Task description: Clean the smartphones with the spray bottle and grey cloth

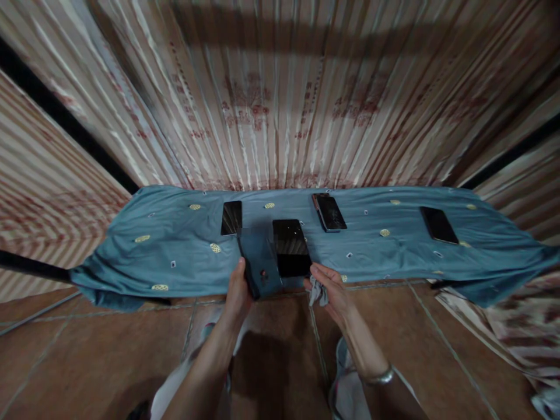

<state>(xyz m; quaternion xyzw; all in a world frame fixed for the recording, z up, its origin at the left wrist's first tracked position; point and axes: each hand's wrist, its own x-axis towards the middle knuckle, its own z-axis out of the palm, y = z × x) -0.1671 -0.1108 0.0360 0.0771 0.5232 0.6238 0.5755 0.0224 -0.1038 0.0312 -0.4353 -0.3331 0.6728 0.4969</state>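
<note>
My left hand (239, 287) is closed on the outer edge of a dark blue, glossy flat cover (261, 265). Directly to its right is a black-screened tablet (290, 248), its glass reflecting the striped curtain. Cover and tablet sit side by side like an opened book; whether they are joined I cannot make out. With a crumpled grey cloth (318, 291) bunched in its fingers, my right hand (330, 289) is closed at the tablet's lower right corner. Both hands are at the near edge of the blue cloth-covered surface (188, 274).
Behind the tablet lie a black phone (231, 217) on the left and a dark phone (330, 212) on the right, seemingly on another flat device. Farther right is another phone (438, 224). Striped curtains (271, 116) hang behind, dark poles (65, 114) flank them, and brown floor tiles (109, 350) show below.
</note>
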